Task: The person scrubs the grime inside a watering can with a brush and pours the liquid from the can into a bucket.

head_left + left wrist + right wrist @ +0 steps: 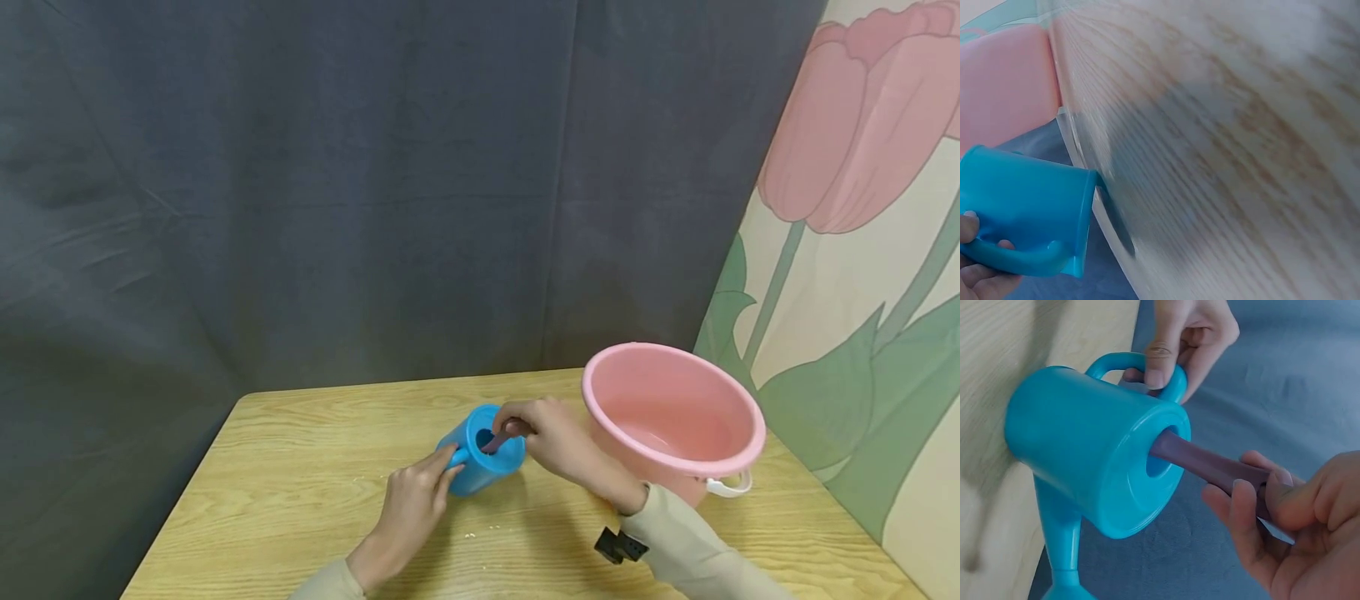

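Note:
A blue watering can [471,477] is held close over the wooden table in the head view, its top turned toward the right hand. My left hand [411,507] grips the can's handle [1116,361], thumb over the outer side. In my right hand [553,440], thumb and fingers pinch a purple handle [1204,459]. The far end of that purple thing goes into the round opening on top of the can and is hidden inside. The right wrist view shows the can's spout [1060,531] pointing away from the left hand.
A pink bucket [600,433] with a white handle [731,486] stands right of the can, beside my right forearm. Small pale specks [482,533] lie on the wooden table [300,467]. A dark curtain [375,208] hangs behind, and a tulip-painted wall [862,333] borders the right side.

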